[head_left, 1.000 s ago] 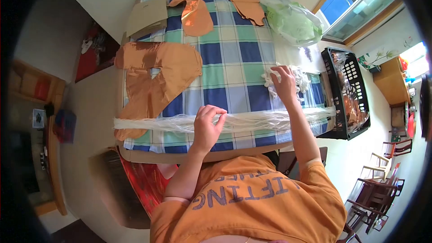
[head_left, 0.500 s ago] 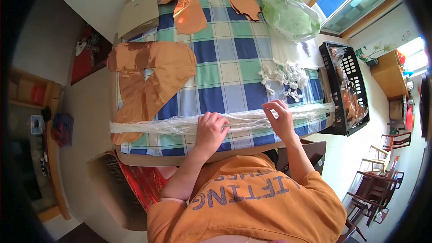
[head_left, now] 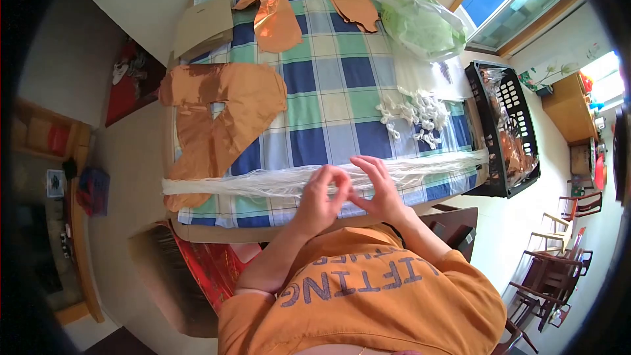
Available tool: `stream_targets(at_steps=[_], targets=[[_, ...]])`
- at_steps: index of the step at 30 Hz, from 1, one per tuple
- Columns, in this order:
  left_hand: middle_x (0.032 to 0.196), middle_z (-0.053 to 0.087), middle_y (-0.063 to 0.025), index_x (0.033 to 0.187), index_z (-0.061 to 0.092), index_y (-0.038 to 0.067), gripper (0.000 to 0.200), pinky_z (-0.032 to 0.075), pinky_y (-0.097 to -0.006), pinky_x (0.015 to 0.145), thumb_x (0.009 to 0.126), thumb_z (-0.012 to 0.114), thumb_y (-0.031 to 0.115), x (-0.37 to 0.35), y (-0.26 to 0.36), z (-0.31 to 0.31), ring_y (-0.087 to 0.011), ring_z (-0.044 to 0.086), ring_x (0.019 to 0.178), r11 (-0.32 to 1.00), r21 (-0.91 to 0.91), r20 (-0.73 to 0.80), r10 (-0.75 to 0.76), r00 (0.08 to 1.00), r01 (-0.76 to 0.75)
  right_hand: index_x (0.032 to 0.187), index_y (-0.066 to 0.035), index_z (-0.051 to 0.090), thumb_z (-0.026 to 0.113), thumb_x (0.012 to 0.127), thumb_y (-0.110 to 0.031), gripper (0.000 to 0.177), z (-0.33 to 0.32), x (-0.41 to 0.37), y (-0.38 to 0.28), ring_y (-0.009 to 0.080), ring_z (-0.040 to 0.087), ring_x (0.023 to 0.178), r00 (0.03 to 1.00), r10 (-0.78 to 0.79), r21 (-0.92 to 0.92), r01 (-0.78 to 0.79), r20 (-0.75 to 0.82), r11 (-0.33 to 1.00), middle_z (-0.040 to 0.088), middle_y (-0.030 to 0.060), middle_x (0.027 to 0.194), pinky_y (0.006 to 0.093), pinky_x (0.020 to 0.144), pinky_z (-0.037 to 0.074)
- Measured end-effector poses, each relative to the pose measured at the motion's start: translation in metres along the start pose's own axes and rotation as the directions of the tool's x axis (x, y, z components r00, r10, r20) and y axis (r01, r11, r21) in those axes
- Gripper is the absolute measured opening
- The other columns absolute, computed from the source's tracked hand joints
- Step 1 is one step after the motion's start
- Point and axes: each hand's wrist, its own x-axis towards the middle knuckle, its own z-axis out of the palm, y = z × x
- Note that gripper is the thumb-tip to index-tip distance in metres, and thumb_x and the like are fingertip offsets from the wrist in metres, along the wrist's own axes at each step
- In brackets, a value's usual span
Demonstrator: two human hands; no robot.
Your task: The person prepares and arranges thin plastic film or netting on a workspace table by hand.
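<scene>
A long bundle of loose white threads [head_left: 263, 184] stretches from side to side along the near edge of the checked cloth [head_left: 309, 138]. My left hand [head_left: 321, 197] is over the middle of the bundle, its fingers curled into a pinch; any strand between the fingertips is too fine to make out. Close beside it, my right hand [head_left: 381, 194] has its fingers stretched out and apart, with the thumb near the left fingertips. A pile of knotted white thread pieces [head_left: 420, 113] lies beyond my right hand.
Copper-coloured foil shapes [head_left: 243, 108] lie at the left, one under the bundle's end. More copper cutouts [head_left: 279, 26], cardboard sheets [head_left: 204, 26] and a green-white plastic bag [head_left: 420, 26] are at the far side. A black plastic crate [head_left: 503, 131] stands at the right edge.
My right hand has moved left and now sits close to my left hand. The left hand has shifted slightly right and its fingers have curled into a pinch.
</scene>
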Motion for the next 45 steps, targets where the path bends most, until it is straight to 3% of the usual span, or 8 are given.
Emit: stream_targets(at_steps=[9, 17, 23, 27, 30, 34, 37, 45], targets=[[0.113, 0.057, -0.0133, 0.121, 0.053, 0.001, 0.044, 0.036, -0.0448, 0.098, 0.078, 0.065, 0.002, 0.012, 0.051, 0.045, -0.0278, 0.056, 0.107, 0.869, -0.084, 0.216, 0.494, 0.842, -0.488, 0.119, -0.002, 0.049, 0.050, 0.097, -0.023, 0.030, 0.032, 0.025, 0.010, 0.0176, 0.044, 0.115, 0.898, -0.007, 0.857, -0.417, 0.440, 0.302, 0.053, 0.0100, 0.117, 0.0377, 0.098, 0.037], [0.129, 0.056, -0.0134, 0.108, 0.065, 0.006, 0.025, 0.019, -0.0544, 0.111, 0.084, 0.065, 0.013, 0.011, 0.050, -0.073, -0.0221, 0.053, 0.121, 0.530, 0.834, 0.201, -0.554, 0.808, 0.155, 0.090, -0.002, 0.060, 0.050, 0.097, -0.012, 0.016, -0.058, -0.013, 0.035, 0.0076, 0.050, 0.065, 0.925, 0.357, 0.703, -0.341, 0.132, 0.624, 0.057, 0.0019, 0.078, 0.0232, 0.060, 0.044], [0.114, 0.063, -0.0168, 0.096, 0.067, 0.005, 0.014, 0.030, -0.0494, 0.104, 0.084, 0.064, 0.011, -0.011, 0.038, -0.049, -0.0275, 0.058, 0.113, 0.993, -0.069, 0.115, 0.099, 0.988, -0.091, 0.092, 0.001, 0.061, 0.056, 0.092, -0.005, 0.007, -0.031, -0.012, 0.007, 0.0142, 0.054, 0.067, 0.951, 0.069, 0.272, -0.155, 0.302, 0.950, 0.060, 0.0063, 0.073, 0.0276, 0.063, 0.044], [0.115, 0.065, -0.0150, 0.097, 0.066, 0.004, 0.012, 0.032, -0.0447, 0.105, 0.087, 0.061, 0.007, 0.004, 0.018, -0.054, -0.0248, 0.063, 0.106, 0.766, 0.636, 0.340, -0.386, 0.857, 0.093, 0.092, 0.000, 0.062, 0.054, 0.092, -0.003, 0.009, -0.064, -0.004, -0.005, 0.0133, 0.055, 0.067, 0.982, 0.184, 0.274, -0.188, 0.040, 0.943, 0.061, 0.0101, 0.076, 0.0268, 0.063, 0.045], [0.110, 0.067, -0.0117, 0.104, 0.065, 0.005, 0.018, 0.033, -0.0433, 0.105, 0.086, 0.062, 0.007, -0.012, 0.032, -0.059, -0.0213, 0.066, 0.099, 0.795, -0.603, 0.585, 0.389, 0.712, 0.062, 0.093, 0.001, 0.062, 0.053, 0.090, -0.001, 0.009, -0.061, 0.002, 0.014, 0.0161, 0.053, 0.063, 0.961, 0.258, 0.114, -0.246, -0.102, 0.962, 0.060, 0.0108, 0.073, 0.0268, 0.060, 0.045], [0.111, 0.067, -0.0099, 0.103, 0.066, 0.003, 0.019, 0.032, -0.0427, 0.107, 0.084, 0.063, 0.002, -0.002, 0.034, -0.043, -0.0218, 0.064, 0.104, 0.998, 0.007, -0.039, 0.063, 0.997, -0.063, 0.092, 0.000, 0.062, 0.056, 0.087, -0.002, 0.008, -0.028, -0.011, 0.000, 0.0318, 0.063, 0.076, 0.917, -0.023, 0.115, -0.025, 0.399, 0.993, 0.063, 0.0165, 0.082, 0.0331, 0.068, 0.049], [0.112, 0.067, -0.0092, 0.103, 0.066, 0.004, 0.019, 0.029, -0.0458, 0.109, 0.084, 0.061, -0.001, -0.009, 0.020, -0.039, -0.0226, 0.063, 0.107, 1.000, -0.001, 0.575, 0.024, 0.817, -0.029, 0.090, -0.001, 0.063, 0.056, 0.087, -0.001, 0.007, -0.048, 0.010, -0.031, 0.0310, 0.063, 0.075, 0.959, -0.129, 0.168, 0.088, 0.252, 0.982, 0.063, 0.0158, 0.081, 0.0337, 0.067, 0.050], [0.102, 0.069, -0.0064, 0.098, 0.068, 0.010, 0.014, 0.026, -0.0477, 0.110, 0.087, 0.062, 0.005, 0.003, 0.011, -0.027, -0.0210, 0.065, 0.102, 0.978, 0.193, 0.044, 0.069, 0.997, -0.077, 0.092, -0.005, 0.058, 0.064, 0.076, -0.004, 0.017, -0.017, 0.011, -0.032, 0.0303, 0.061, 0.069, 0.862, -0.315, 0.132, 0.286, 0.397, 0.949, 0.059, 0.0125, 0.077, 0.0381, 0.062, 0.050]])
